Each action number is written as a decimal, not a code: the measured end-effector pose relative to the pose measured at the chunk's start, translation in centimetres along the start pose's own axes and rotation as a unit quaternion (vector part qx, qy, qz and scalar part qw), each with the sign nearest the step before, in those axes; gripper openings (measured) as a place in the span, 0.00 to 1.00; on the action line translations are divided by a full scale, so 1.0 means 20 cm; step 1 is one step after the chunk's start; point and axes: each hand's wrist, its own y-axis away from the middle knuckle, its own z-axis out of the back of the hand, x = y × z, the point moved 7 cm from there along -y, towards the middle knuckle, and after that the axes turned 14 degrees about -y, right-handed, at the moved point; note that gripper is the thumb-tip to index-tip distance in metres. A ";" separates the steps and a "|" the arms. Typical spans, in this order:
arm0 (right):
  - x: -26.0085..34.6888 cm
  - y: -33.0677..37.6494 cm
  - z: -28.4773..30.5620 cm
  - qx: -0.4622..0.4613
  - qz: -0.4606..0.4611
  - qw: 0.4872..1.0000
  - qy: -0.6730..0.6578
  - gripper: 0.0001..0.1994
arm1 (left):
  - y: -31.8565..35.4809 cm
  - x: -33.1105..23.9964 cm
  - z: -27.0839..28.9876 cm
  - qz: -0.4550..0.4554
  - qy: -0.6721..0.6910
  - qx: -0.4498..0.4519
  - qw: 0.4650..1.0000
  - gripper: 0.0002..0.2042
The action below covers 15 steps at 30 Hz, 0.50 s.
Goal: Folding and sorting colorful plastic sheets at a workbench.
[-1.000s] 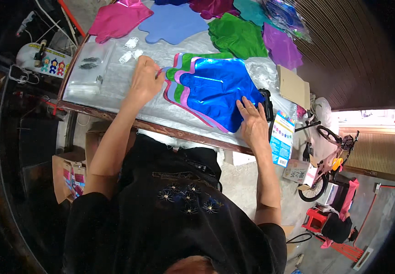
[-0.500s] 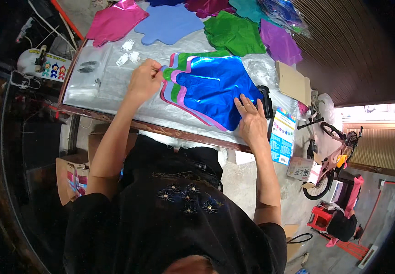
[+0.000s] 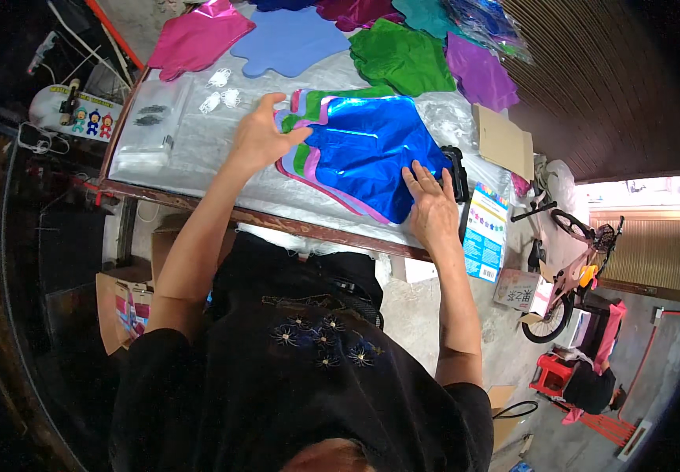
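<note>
A fanned stack of flat foil balloons lies before me on the table, a shiny blue balloon point(image 3: 371, 145) on top. Pink, green, light blue and magenta edges show beneath it on the left. At the stack's left tip is my left hand point(image 3: 257, 141), open, thumb and forefinger spread apart, the thumb resting by the blue tab. My right hand point(image 3: 433, 203) lies flat with spread fingers on the blue balloon's lower right corner. A black object point(image 3: 455, 175) sits just beyond that corner, partly covered.
Further foil sheets, including magenta point(image 3: 198, 39), light blue point(image 3: 291, 41), green point(image 3: 400, 57) and purple point(image 3: 479, 72), line the far side. White string bundles point(image 3: 220, 99) and clear bags point(image 3: 150, 122) lie left. A cardboard piece point(image 3: 503, 144) and a printed blue package point(image 3: 485, 236) are right.
My left hand has let go of the stack's left tip, where its fingers were pinched together, and its thumb and forefinger have opened. My right hand stays in place.
</note>
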 end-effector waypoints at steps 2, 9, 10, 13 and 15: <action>0.00 0.01 0.00 0.001 0.000 1.000 0.001 0.34 | -0.01 -0.08 0.01 -0.032 -0.059 -0.034 0.997 0.35; 0.03 -0.01 -0.01 -0.021 0.008 1.000 0.016 0.32 | -0.04 -0.04 -0.01 0.029 -0.011 -0.003 1.000 0.36; 0.05 -0.01 -0.02 -0.021 0.017 1.000 0.013 0.32 | -0.05 -0.03 0.01 0.023 0.001 -0.015 1.000 0.36; 0.11 -0.07 -0.03 -0.036 0.033 0.999 0.014 0.30 | -0.08 0.06 0.08 0.014 0.004 -0.008 1.000 0.36; 0.17 -0.11 -0.05 -0.020 0.038 0.999 0.006 0.29 | -0.08 0.09 0.11 0.008 0.005 -0.003 1.000 0.35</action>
